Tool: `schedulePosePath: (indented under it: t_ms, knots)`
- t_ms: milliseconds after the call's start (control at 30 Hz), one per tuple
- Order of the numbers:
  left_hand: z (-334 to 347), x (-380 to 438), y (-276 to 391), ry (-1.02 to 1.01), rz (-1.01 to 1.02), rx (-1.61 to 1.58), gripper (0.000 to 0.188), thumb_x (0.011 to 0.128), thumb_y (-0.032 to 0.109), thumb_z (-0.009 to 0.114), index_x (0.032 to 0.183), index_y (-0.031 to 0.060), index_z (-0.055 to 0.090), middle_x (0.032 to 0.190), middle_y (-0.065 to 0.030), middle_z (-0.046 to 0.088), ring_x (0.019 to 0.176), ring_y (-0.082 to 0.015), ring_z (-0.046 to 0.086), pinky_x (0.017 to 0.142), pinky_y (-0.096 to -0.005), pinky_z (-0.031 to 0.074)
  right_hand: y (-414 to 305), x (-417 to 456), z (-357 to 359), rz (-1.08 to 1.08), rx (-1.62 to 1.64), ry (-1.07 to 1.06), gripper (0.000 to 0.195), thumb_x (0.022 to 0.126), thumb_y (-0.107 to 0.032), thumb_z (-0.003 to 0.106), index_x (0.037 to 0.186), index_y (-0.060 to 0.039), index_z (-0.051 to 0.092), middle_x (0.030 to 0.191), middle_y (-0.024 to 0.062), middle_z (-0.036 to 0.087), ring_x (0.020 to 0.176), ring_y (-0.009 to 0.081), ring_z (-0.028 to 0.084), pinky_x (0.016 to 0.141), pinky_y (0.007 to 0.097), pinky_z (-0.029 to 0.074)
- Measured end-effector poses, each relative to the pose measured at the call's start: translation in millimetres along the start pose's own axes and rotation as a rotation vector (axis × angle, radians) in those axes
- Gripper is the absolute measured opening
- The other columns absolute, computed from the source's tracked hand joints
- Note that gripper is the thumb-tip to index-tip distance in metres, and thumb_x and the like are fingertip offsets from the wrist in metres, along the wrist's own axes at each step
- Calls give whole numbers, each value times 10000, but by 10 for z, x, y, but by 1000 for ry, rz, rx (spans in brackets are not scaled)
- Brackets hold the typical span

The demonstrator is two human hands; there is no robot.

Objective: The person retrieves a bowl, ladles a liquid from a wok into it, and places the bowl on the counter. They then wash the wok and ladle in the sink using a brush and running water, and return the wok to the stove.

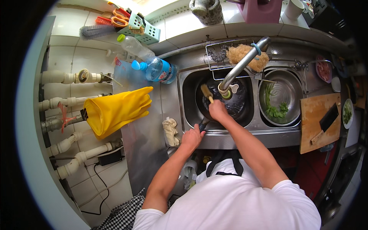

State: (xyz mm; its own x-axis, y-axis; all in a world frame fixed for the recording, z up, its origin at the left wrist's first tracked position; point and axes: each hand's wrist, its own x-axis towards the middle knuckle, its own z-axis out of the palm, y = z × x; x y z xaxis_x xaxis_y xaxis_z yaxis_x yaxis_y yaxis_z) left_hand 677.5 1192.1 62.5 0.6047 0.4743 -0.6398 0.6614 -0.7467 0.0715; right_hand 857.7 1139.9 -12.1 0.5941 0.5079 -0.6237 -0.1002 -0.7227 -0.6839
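A dark pan point(198, 100) sits in the left basin point(189, 83) of the steel double sink, water shining inside it. My left hand point(192, 137) grips the pan's handle point(204, 124) over the basin's front edge. In my right hand point(219, 109) is a wooden-handled brush point(206, 90), its bristle head inside the pan near the left wall. The steel faucet point(240, 67) arches over the pan, its outlet just beyond my right hand. Part of the pan's right and lower side is hidden by my hand and forearm.
A wire rack point(212, 66) with tan scrubbing fibre point(238, 54) spans behind the basin. Right of it stand a steel bowl point(283, 86) with green herbs and a cutting board point(309, 115) bearing a cleaver point(328, 118). Leftward are a blue-labelled bottle point(161, 70), yellow rubber gloves point(118, 110) and a cloth point(171, 132).
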Motion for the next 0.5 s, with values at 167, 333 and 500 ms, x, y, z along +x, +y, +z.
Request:
schedulePosePath:
  t_ms: [167, 333, 500]
  knots:
    - [-13, -12, 20, -17, -64, 23, 447, 991, 443, 594, 1095, 22, 487, 876, -250, 723, 858, -453, 716, 764, -539, 577, 105, -272, -111, -241, -291, -203, 282, 933, -198, 541, 1061, 13, 678, 996, 279, 716, 946, 465, 695, 835, 547, 561]
    - [-31, -19, -19, 58, 8, 93, 418, 982, 420, 616, 1055, 33, 474, 820, -212, 724, 789, -409, 729, 702, -489, 597, 646, -856, -1020, -484, -800, -254, 223, 929, -138, 545, 1017, -18, 711, 931, 177, 744, 863, 354, 740, 739, 484, 594]
    - [-31, -28, 14, 126, 61, 133, 414, 975, 413, 625, 1038, 31, 477, 761, -202, 710, 737, -389, 727, 660, -475, 595, 773, -337, -1065, -394, -806, -52, 250, 901, -116, 543, 1070, -19, 700, 921, 185, 745, 875, 367, 738, 736, 502, 591]
